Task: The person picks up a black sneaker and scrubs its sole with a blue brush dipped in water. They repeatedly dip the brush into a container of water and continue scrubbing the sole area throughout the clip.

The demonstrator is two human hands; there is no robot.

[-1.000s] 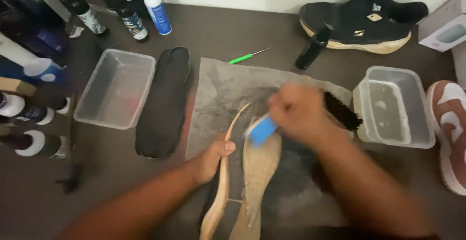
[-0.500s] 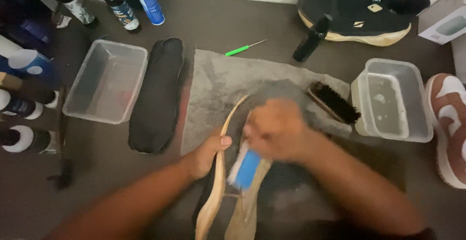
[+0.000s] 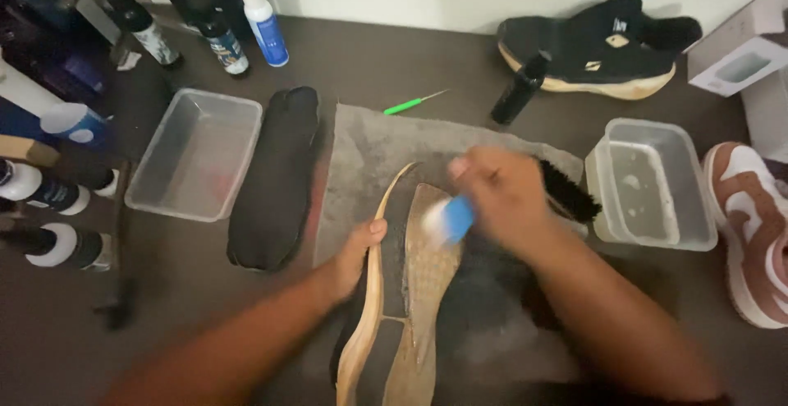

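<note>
Upturned tan-soled dark sneaker [image 3: 402, 291] steadied on its edge by left hand [image 3: 355, 260], fingers clamped. Blue-handled white brush [image 3: 450, 219] gripped in right hand [image 3: 501, 192], over sole. Short firm strokes advised; sole kept pinned.

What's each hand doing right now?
Left hand: closed on the shoe, gripping its edge.
Right hand: closed on a blue brush.

A black shoe with a tan rubber sole [image 3: 410, 291] lies on its side, sole up, at lower centre. A small blue-handled brush [image 3: 451, 219], motion-blurred, presses on its forefoot tread.
</note>
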